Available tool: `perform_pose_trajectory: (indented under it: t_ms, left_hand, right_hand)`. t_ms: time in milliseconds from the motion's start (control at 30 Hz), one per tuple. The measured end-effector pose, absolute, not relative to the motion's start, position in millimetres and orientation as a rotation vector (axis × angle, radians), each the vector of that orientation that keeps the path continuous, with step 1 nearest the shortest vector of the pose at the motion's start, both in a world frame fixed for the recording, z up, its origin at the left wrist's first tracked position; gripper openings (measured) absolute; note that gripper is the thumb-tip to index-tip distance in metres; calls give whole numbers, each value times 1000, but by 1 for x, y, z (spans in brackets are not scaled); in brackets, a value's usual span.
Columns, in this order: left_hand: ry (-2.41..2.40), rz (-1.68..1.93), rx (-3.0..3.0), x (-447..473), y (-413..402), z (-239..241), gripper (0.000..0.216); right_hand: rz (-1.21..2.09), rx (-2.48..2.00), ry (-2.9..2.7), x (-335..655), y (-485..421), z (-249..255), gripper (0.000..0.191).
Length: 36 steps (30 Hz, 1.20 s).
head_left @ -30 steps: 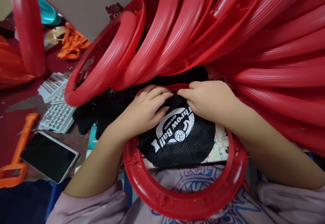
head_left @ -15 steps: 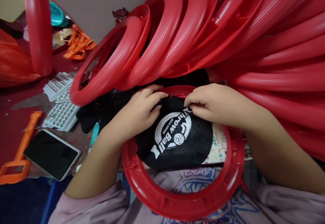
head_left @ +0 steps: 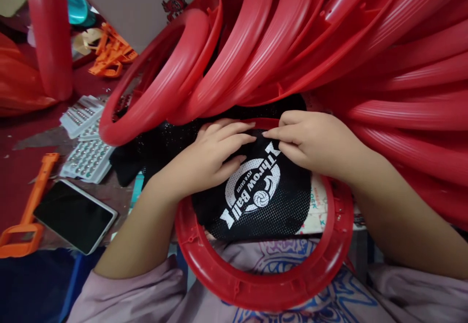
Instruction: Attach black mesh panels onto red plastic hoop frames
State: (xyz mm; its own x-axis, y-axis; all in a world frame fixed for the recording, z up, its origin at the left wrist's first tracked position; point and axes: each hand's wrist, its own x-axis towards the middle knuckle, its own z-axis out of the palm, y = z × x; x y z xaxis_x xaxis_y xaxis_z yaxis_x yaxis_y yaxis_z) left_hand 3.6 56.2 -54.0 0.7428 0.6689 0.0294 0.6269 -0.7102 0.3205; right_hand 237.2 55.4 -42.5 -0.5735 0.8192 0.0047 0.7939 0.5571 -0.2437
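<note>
A black mesh cloth (head_left: 288, 206) printed with a white "Throw Ball" logo lies across the far half of a red plastic ring (head_left: 234, 291). The ring leans against my body, its hollow ribbed side facing up. My left hand (head_left: 215, 154) rests on the cloth near the ring's far rim, fingers stretched out and slightly apart. Facing it, my right hand (head_left: 307, 140) touches the cloth's far edge with its forefinger tip, thumb held apart from it. Neither palm grips anything that I can see. Both hands partly cover the far rim.
Many red rings (head_left: 248, 64) lean in a row beyond my hands and to the right. At left are trays of small metal parts (head_left: 86, 159), a phone (head_left: 75, 215), an orange handle-like piece (head_left: 27, 220) and a pile of orange parts (head_left: 111, 52). More black mesh (head_left: 157, 147) lies behind.
My right hand has let go of the pinched cloth edge and moved slightly away from me, its forefinger now stretched. My left fingers have straightened and shifted right. The cloth lies flatter near the rim.
</note>
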Motion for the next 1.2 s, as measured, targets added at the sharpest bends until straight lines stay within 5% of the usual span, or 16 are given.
perform_pose_trajectory:
  t_ms: [1200]
  left_hand:
    - [1204, 103, 2724, 16, 54, -69, 48]
  right_hand:
    - [55, -1437, -2807, 233, 60, -50, 32]
